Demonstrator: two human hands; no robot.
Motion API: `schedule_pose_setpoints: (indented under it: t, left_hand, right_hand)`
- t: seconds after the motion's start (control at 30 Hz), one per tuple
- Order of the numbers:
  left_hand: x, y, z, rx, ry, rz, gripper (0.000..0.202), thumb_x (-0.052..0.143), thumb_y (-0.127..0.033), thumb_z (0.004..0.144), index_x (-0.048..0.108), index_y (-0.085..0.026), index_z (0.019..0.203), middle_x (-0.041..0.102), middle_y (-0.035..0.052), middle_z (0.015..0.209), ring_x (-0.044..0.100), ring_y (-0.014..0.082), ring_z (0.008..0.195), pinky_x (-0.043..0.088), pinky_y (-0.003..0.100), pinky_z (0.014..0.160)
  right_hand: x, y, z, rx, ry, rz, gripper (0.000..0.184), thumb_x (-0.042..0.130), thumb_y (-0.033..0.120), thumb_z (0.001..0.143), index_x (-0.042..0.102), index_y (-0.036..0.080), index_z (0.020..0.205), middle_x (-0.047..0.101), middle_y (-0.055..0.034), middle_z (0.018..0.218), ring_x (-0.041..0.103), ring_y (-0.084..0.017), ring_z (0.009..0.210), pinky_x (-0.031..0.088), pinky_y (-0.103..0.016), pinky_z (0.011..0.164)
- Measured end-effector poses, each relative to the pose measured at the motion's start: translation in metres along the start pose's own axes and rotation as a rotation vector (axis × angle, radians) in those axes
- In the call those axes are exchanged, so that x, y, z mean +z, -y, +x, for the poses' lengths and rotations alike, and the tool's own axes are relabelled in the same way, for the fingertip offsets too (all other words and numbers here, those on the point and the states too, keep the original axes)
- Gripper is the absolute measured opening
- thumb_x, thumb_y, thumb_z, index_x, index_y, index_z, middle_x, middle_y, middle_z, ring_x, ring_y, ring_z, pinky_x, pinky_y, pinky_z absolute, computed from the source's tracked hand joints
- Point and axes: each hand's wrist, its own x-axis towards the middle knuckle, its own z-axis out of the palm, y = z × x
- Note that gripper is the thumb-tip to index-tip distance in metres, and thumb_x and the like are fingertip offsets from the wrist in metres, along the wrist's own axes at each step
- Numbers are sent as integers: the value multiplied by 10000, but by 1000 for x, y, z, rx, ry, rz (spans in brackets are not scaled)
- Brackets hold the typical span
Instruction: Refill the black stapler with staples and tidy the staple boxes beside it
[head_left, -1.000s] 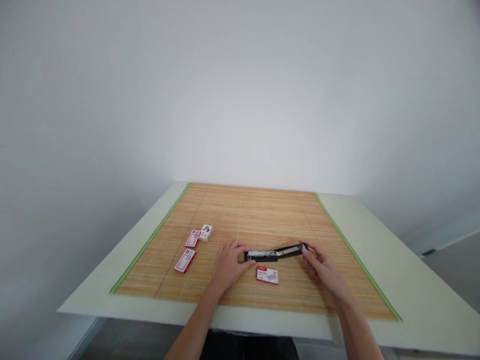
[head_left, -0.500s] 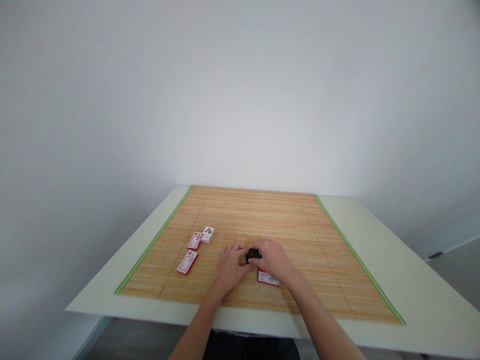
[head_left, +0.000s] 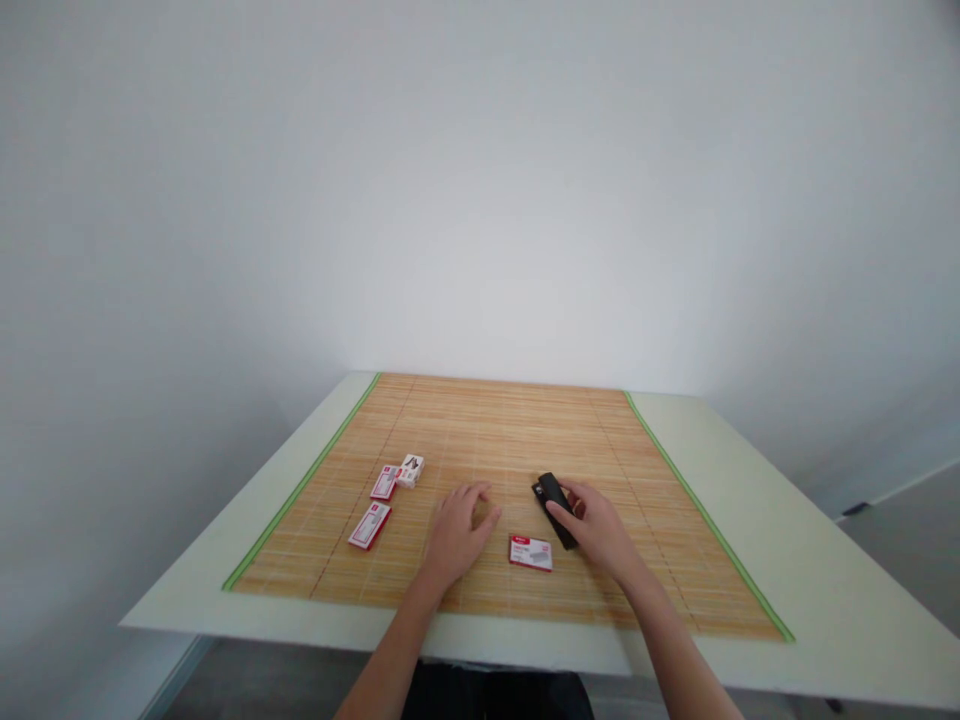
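Observation:
A black stapler (head_left: 556,502) lies slantwise at the middle right of the bamboo mat, and my right hand (head_left: 597,522) grips it from the right, thumb on one side and fingers on the other. My left hand (head_left: 459,528) rests over the mat with fingers curved and apart, holding nothing. Between the hands, closer to me, a red-and-white small box (head_left: 530,553) lies flat; neither hand touches it.
Left of my left hand lie two more red-and-white boxes, a nearer box (head_left: 370,526) and a farther box (head_left: 384,483). A white box (head_left: 410,470) touches the farther one. The bamboo mat (head_left: 510,420) with green edges covers much of the white table (head_left: 757,520), which meets a wall behind.
My right hand has moved right with the stapler, away from my left hand. The whole stapler and the small box near it now show. My left hand has stayed nearly in place.

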Motion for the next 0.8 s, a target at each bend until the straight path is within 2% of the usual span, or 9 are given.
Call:
schedule_pose_setpoints:
  t: [0.1, 0.23, 0.3, 0.37, 0.43, 0.53, 0.6, 0.67, 0.8]
  left_hand:
    - [-6, -13, -6, 89, 82, -5, 381, 627, -391, 943, 615, -300, 1313, 658, 39, 1176, 580, 245, 1122, 413, 405, 1023]
    - [-5, -34, -18, 233, 221, 11, 606, 760, -427, 808, 571, -330, 1376, 650, 34, 1230, 568, 268, 1145, 418, 418, 1036]
    - [1, -42, -24, 261, 253, 51, 624, 772, -391, 769, 581, -329, 1359, 660, 38, 1225, 572, 284, 1135, 426, 425, 1022]
    - [8, -46, -30, 215, 218, 104, 594, 734, -316, 768, 591, -316, 1344, 670, 49, 1234, 579, 295, 1130, 424, 436, 1021]
    - [12, -45, -35, 101, 126, 160, 561, 681, -276, 794, 586, -296, 1347, 670, 64, 1264, 581, 304, 1149, 414, 448, 1033]
    - [7, -38, -43, -49, 39, 205, 505, 668, -355, 839, 593, -291, 1334, 673, 71, 1270, 584, 311, 1170, 406, 463, 1041]
    - [-3, -31, -47, -53, 78, 176, 619, 742, -463, 788, 574, -297, 1361, 659, 70, 1307, 578, 321, 1197, 401, 469, 1057]
    - [-14, -23, -48, -16, 157, 113, 773, 817, -499, 705, 543, -302, 1400, 638, 74, 1353, 571, 333, 1221, 402, 471, 1066]
    - [-20, -17, -43, 4, 229, 25, 708, 836, -441, 705, 578, -311, 1351, 668, 73, 1294, 607, 328, 1162, 441, 466, 1011]
  right_hand:
    - [10, -12, -20, 111, -70, 181, 570, 636, 562, 893, 667, 201, 1333, 674, -41, 851, 585, -195, 702, 458, -306, 630]
    - [26, -14, -41, 226, -79, 403, 612, 598, 608, 921, 621, 180, 1359, 549, 23, 713, 515, -141, 535, 383, -256, 473]
    - [30, -11, -46, 247, -76, 454, 619, 599, 617, 919, 612, 179, 1357, 530, 33, 712, 489, -121, 485, 364, -247, 431]
    - [31, -9, -47, 260, -76, 470, 624, 605, 620, 915, 607, 179, 1357, 524, 36, 718, 489, -114, 467, 367, -243, 411]
    - [30, -8, -48, 265, -67, 476, 620, 603, 619, 917, 607, 181, 1356, 514, 41, 710, 496, -114, 463, 374, -240, 406]
    - [29, -8, -48, 247, -35, 478, 609, 595, 617, 924, 616, 181, 1348, 512, 42, 696, 498, -112, 464, 375, -235, 408]
    - [28, -9, -49, 235, -19, 477, 611, 592, 621, 923, 620, 177, 1342, 525, 38, 699, 498, -110, 464, 382, -236, 412]
    - [27, -10, -50, 230, -9, 476, 619, 588, 626, 922, 617, 176, 1347, 536, 35, 707, 501, -112, 466, 390, -241, 419]
    - [30, -5, -51, 223, 1, 470, 625, 587, 627, 921, 617, 172, 1349, 523, 42, 681, 492, -118, 461, 373, -248, 422]
